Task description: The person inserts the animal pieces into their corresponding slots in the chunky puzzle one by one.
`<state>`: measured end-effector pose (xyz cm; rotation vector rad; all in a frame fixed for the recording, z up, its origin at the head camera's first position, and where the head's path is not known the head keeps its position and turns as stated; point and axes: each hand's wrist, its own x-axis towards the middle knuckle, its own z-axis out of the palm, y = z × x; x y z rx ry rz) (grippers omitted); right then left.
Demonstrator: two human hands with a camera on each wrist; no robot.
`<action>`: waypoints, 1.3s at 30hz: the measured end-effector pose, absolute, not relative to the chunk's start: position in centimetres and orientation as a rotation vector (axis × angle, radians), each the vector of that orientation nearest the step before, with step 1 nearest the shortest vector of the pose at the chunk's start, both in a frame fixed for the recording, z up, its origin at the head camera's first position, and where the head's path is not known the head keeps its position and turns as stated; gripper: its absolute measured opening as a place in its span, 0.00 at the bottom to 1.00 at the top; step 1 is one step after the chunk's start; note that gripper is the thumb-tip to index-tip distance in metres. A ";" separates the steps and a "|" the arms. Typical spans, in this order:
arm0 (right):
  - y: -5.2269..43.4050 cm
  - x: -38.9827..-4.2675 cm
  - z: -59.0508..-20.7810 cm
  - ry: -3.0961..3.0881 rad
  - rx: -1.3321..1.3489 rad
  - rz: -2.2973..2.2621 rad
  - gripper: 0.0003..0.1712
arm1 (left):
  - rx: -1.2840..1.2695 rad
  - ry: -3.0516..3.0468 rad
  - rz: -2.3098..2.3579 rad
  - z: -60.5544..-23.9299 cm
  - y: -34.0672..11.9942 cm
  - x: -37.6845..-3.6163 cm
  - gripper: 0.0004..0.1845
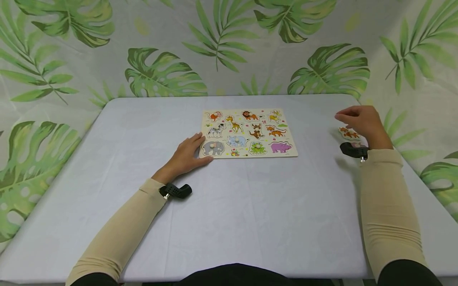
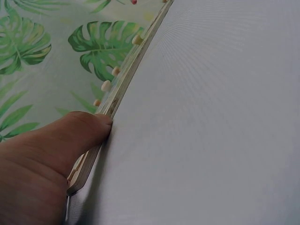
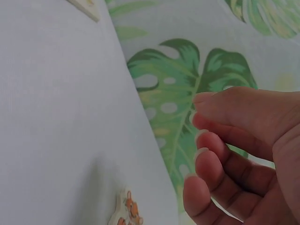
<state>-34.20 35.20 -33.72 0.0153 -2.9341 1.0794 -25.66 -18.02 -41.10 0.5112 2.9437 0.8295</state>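
A wooden peg puzzle board (image 1: 247, 157) with colourful animal pictures lies flat on the table. My left hand (image 1: 186, 155) rests at its left side, fingers extended along that edge, thumb against the near edge. In the left wrist view the thumb (image 2: 89, 131) presses on the board's rim, and small wooden knobs (image 2: 107, 86) stick up beyond it. My right hand (image 1: 361, 121) hovers above the table's right side with loosely bent fingers, thumb and index tips close together and nothing visible between them. Below it lies a loose puzzle piece (image 1: 348, 134) with an orange animal.
Partly behind the right wrist lies another piece (image 1: 358, 144), pinkish. A white cloth covers the table (image 1: 250, 210), whose right edge runs close by the right hand. Leaf-printed fabric (image 1: 229, 47) hangs behind and at the sides. Each wrist wears a black camera mount (image 1: 179, 191).
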 end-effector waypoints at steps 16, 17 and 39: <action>38.2 -33.9 -35.4 -2.916 -0.079 1.074 0.34 | 0.516 2.937 0.828 -40.9 -17.7 -25.6 0.45; 38.3 -33.9 -35.5 -2.916 -0.085 1.076 0.34 | 0.513 2.937 0.827 -40.9 -17.8 -25.6 0.46; 40.6 -33.5 -37.5 -2.872 -0.246 1.282 0.15 | 0.497 2.930 0.827 -40.8 -17.9 -25.6 0.46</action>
